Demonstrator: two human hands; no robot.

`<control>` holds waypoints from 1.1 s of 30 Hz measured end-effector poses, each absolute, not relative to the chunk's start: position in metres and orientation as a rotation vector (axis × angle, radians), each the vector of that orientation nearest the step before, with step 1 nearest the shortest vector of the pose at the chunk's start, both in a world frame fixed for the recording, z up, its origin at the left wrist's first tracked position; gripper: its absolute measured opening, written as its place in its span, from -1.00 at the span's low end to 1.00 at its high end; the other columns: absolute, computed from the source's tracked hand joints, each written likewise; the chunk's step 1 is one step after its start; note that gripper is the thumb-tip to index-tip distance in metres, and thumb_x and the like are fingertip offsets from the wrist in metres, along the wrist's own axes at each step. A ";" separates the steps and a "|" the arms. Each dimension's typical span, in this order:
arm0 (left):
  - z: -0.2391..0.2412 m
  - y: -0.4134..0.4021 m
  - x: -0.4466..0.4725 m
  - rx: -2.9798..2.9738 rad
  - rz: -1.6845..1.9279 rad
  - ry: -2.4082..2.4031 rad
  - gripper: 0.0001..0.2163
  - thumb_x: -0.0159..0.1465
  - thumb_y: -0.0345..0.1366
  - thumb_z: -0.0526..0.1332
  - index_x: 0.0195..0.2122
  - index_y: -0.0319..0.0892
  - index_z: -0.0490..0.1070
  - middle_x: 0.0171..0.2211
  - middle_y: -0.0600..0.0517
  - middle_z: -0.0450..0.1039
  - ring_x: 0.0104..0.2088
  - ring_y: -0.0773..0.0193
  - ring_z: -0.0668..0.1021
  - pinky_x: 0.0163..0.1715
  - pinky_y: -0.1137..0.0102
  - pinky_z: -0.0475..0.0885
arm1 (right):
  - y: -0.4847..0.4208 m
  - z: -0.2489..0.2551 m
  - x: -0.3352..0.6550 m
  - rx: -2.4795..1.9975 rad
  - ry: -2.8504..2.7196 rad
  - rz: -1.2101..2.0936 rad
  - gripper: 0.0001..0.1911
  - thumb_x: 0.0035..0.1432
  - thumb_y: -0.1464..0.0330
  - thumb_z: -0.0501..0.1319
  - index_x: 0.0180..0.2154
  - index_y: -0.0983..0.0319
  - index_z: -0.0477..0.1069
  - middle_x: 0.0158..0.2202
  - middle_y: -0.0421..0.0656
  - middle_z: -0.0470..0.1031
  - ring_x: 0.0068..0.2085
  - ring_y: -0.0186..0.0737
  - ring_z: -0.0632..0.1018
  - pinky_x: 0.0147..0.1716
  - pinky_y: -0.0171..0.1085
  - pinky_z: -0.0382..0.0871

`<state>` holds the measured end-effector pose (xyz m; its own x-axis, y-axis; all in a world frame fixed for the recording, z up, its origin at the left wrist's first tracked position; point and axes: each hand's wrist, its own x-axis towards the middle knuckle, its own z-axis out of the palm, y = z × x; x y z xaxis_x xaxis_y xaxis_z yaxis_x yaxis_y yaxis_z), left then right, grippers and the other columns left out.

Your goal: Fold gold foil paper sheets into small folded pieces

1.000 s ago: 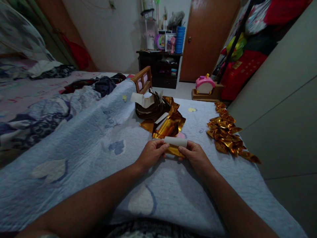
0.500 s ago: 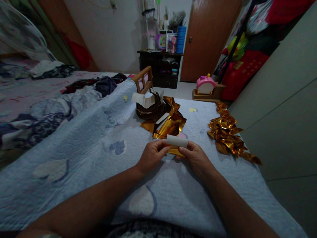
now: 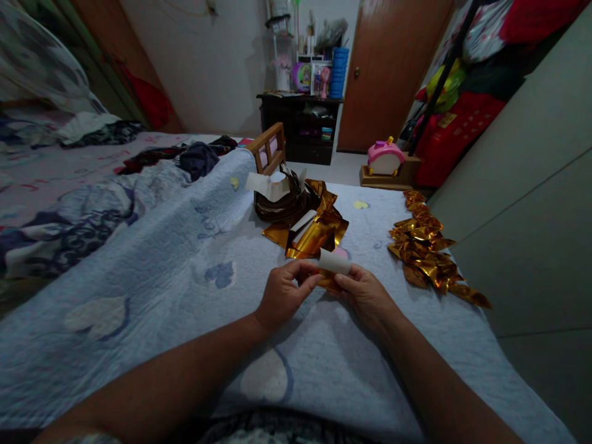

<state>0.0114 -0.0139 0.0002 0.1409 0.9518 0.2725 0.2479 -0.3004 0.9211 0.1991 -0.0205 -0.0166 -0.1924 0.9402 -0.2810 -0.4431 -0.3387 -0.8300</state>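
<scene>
Two Hands Hold a Shiny Gold Sheet (image 3: 329, 282)

The gold sheet looks thin and light, like shiny paper. It would probably bend easily, slide a little on its smooth side, and crease or tear if pulled hard. The best places to hold it are likely the two ends, with a soft pinch.

The sheet is up in front of the person, over the bed cover (image 3: 185, 345), between the two hands. Its pale back curls over at the top, and a gold strip shows below. The left hand (image 3: 287, 291) has its thumb and pointing finger close together on the left end. The right hand (image 3: 370, 297) pinches the right end, thumb in front. How hard they squeeze, no one can tell.

Just past the hands lies a gold paper pile (image 3: 311, 237). Crinkled gold pieces (image 3: 425, 250) lie in a row to the right.
</scene>
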 end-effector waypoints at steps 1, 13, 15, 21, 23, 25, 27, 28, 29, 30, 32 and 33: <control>0.001 -0.015 0.011 1.699 1.204 1.168 -0.92 0.21 -0.29 0.32 -0.33 -0.18 0.57 -0.47 0.06 0.51 -0.45 0.33 0.47 -0.38 0.45 0.39 | -0.021 -0.016 0.199 -0.981 -0.747 1.729 -0.55 -0.06 0.31 0.51 -0.09 0.28 0.55 -0.09 0.01 0.65 -0.14 -0.07 0.67 -0.13 -0.16 0.54; 0.004 -0.021 0.011 1.925 1.280 1.121 -0.93 0.23 -0.31 0.33 -0.29 -0.15 0.59 -0.44 0.02 0.57 -0.47 0.30 0.52 -0.37 0.41 0.44 | -0.022 -0.012 0.195 -0.903 -0.803 1.718 -0.61 -0.10 0.28 0.53 -0.18 0.24 0.61 -0.20 -0.05 0.68 -0.17 -0.07 0.67 0.00 -0.07 0.50; 0.004 -0.022 0.011 1.977 1.292 1.102 -0.93 0.25 -0.31 0.32 -0.27 -0.13 0.60 -0.42 0.01 0.58 -0.45 0.29 0.53 -0.35 0.40 0.46 | -0.022 -0.012 0.195 -0.900 -0.814 1.719 -0.61 -0.10 0.27 0.53 -0.18 0.23 0.61 -0.19 -0.06 0.68 -0.18 -0.08 0.66 -0.01 -0.07 0.51; 0.004 -0.023 0.009 2.164 1.306 0.978 -0.90 0.30 -0.36 0.27 -0.23 -0.10 0.60 -0.34 -0.03 0.64 -0.35 0.24 0.61 -0.23 0.33 0.50 | -0.022 -0.009 0.194 -0.949 -0.816 1.712 -0.65 -0.12 0.26 0.54 -0.25 0.21 0.60 -0.21 -0.11 0.67 -0.19 -0.14 0.64 -0.04 -0.15 0.49; 0.004 -0.023 0.008 2.190 1.307 0.922 -0.89 0.31 -0.39 0.26 -0.24 -0.10 0.60 -0.31 -0.05 0.65 -0.30 0.22 0.64 -0.21 0.32 0.50 | -0.022 -0.008 0.194 -0.962 -0.816 1.711 -0.65 -0.13 0.25 0.55 -0.27 0.21 0.61 -0.23 -0.12 0.66 -0.21 -0.18 0.62 -0.07 -0.20 0.48; 0.003 -0.023 0.008 2.224 1.311 0.881 -0.88 0.31 -0.41 0.26 -0.24 -0.10 0.59 -0.29 -0.05 0.66 -0.27 0.21 0.65 -0.20 0.32 0.50 | -0.023 -0.007 0.194 -0.976 -0.818 1.710 -0.65 -0.15 0.22 0.57 -0.29 0.21 0.61 -0.27 -0.14 0.65 -0.24 -0.22 0.60 -0.11 -0.24 0.47; 0.002 -0.023 0.007 2.274 1.333 0.849 -0.87 0.31 -0.43 0.26 -0.24 -0.09 0.59 -0.28 -0.05 0.66 -0.28 0.22 0.65 -0.21 0.33 0.50 | -0.023 -0.005 0.194 -0.985 -0.825 1.712 -0.64 -0.17 0.20 0.57 -0.32 0.20 0.62 -0.30 -0.15 0.63 -0.27 -0.23 0.58 -0.14 -0.25 0.45; 0.002 -0.023 0.007 2.296 1.347 0.834 -0.87 0.30 -0.43 0.27 -0.23 -0.08 0.59 -0.27 -0.05 0.66 -0.28 0.22 0.64 -0.22 0.34 0.50 | -0.023 -0.004 0.194 -0.986 -0.829 1.712 -0.64 -0.17 0.19 0.58 -0.33 0.20 0.62 -0.31 -0.15 0.62 -0.28 -0.24 0.57 -0.15 -0.25 0.45; 0.002 -0.023 0.007 2.311 1.363 0.817 -0.86 0.30 -0.44 0.27 -0.23 -0.08 0.60 -0.27 -0.04 0.67 -0.29 0.23 0.64 -0.23 0.34 0.50 | -0.024 -0.004 0.194 -0.985 -0.833 1.711 -0.65 -0.17 0.18 0.58 -0.33 0.19 0.62 -0.32 -0.16 0.62 -0.28 -0.24 0.56 -0.15 -0.25 0.44; 0.002 -0.023 0.006 2.321 1.373 0.802 -0.86 0.30 -0.44 0.27 -0.23 -0.08 0.60 -0.27 -0.04 0.67 -0.29 0.23 0.64 -0.23 0.34 0.50 | -0.024 -0.003 0.194 -0.983 -0.836 1.710 -0.65 -0.18 0.18 0.58 -0.34 0.19 0.62 -0.33 -0.16 0.62 -0.28 -0.24 0.56 -0.15 -0.25 0.44; 0.002 -0.023 0.005 2.338 1.367 0.789 -0.86 0.30 -0.44 0.27 -0.22 -0.07 0.60 -0.27 -0.04 0.67 -0.29 0.23 0.63 -0.22 0.34 0.50 | -0.024 -0.002 0.193 -0.979 -0.841 1.707 -0.65 -0.19 0.17 0.58 -0.35 0.18 0.62 -0.34 -0.17 0.61 -0.29 -0.24 0.55 -0.16 -0.25 0.43; 0.003 -0.023 0.005 2.354 1.366 0.783 -0.86 0.30 -0.44 0.27 -0.23 -0.07 0.60 -0.27 -0.04 0.67 -0.30 0.23 0.63 -0.22 0.34 0.50 | -0.024 -0.002 0.193 -0.977 -0.845 1.706 -0.64 -0.19 0.16 0.58 -0.35 0.18 0.62 -0.34 -0.17 0.61 -0.30 -0.24 0.54 -0.18 -0.25 0.43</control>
<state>0.0051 -0.0235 0.0030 0.3962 0.5960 0.6984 0.3019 -0.8029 0.5140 0.1929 -0.0244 -0.0016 -0.2182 0.9490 -0.2276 -0.3939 -0.2990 -0.8692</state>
